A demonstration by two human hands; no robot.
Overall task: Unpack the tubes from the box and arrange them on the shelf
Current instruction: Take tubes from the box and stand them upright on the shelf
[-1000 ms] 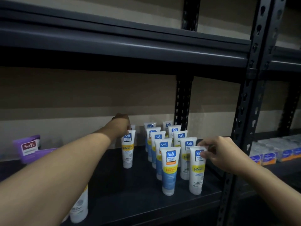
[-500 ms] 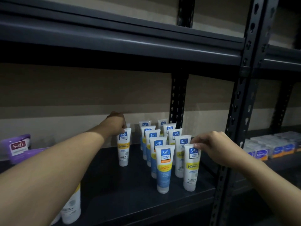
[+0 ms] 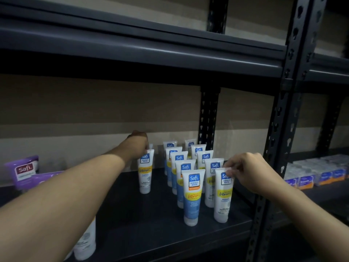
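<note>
Several white and blue Safi tubes stand cap-down in two rows on the dark shelf. My right hand pinches the top edge of the front right white tube. A blue-bodied tube stands just left of it at the front. Farther back on the left, my left hand reaches behind a lone white tube and its fingers are around the top of another tube that is mostly hidden behind it. The box is out of sight.
Purple Safi packs lie at the shelf's left. Under my left forearm a white tube stands by the front edge. A perforated upright post bounds the bay on the right, with small boxed goods beyond it. Another shelf hangs low overhead.
Both hands have stayed on their tubes. The view has shifted slightly, so the rows sit a little more to the left in the frame.
</note>
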